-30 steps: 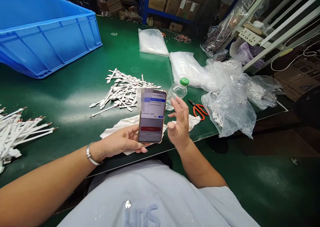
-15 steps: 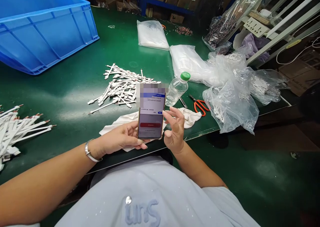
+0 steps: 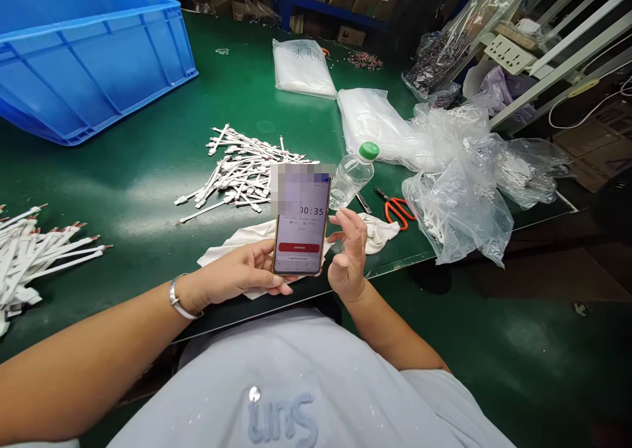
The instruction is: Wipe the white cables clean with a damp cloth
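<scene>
A phone [image 3: 300,230] is held upright over the front edge of the green table, its lit screen showing a timer and a red bar. My left hand [image 3: 249,268] is closed around its lower left side. Just right of the phone is my right hand [image 3: 348,253], fingers curled but apart, with nothing seen in it. A white cloth [image 3: 232,244] lies under and behind the hands. Behind the phone is a pile of white cable pieces [image 3: 241,171]. A clear bottle with a green cap [image 3: 351,176] stands near red-handled cutters [image 3: 396,211].
At the back left sits a blue crate [image 3: 108,72]. More white cable pieces [image 3: 34,257] lie at the far left. Plastic bags [image 3: 457,204] fill the right side, with a flat plastic packet [image 3: 303,69] farther back. A power strip [image 3: 508,54] is on a rack.
The phone's screen has switched from a pop-up box to a timer. My right hand's fingers have drawn slightly away from the screen.
</scene>
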Available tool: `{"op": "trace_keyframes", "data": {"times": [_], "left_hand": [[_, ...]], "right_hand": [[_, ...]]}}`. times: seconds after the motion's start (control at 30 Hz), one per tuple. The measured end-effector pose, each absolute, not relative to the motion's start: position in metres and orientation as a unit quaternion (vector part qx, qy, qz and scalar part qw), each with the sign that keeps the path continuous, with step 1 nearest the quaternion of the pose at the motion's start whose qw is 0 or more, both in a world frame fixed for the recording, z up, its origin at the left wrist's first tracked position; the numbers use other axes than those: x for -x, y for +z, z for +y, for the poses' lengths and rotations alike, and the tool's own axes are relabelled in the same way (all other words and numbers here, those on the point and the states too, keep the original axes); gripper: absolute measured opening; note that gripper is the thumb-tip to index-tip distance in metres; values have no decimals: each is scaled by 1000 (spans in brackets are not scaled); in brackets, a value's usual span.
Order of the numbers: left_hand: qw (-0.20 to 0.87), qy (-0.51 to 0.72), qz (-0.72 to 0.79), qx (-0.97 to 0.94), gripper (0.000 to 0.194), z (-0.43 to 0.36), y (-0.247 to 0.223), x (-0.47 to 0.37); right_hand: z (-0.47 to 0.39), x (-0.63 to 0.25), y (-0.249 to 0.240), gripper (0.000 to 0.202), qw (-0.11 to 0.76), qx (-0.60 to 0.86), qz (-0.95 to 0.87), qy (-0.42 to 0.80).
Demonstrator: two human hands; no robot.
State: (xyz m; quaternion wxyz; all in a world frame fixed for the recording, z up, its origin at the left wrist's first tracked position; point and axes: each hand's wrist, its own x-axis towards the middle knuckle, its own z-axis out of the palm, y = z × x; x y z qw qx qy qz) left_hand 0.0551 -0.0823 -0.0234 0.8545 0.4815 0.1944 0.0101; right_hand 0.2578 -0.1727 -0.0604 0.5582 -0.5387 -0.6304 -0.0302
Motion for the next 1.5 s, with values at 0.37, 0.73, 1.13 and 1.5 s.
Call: {"op": "trace_keyframes", "data": {"times": [0.37,0.73,1.13,1.5], "left_hand": [[862,15,189,-471,55,-82,-21,-57],[858,19,188,-478,57,-82,-25,-56],[856,19,190,-480,57,-82,-23,-56],[855,17,203,-477,58,-83,-19,-57]], "right_hand": [[-172,-259,-62,57,579,530,-620,12],[-172,-258,-63,56,597,519,-610,40],[-173,-259,-64,58,589,532,-607,44],[-174,-260,-69,64,572,559,-595,75]]}}
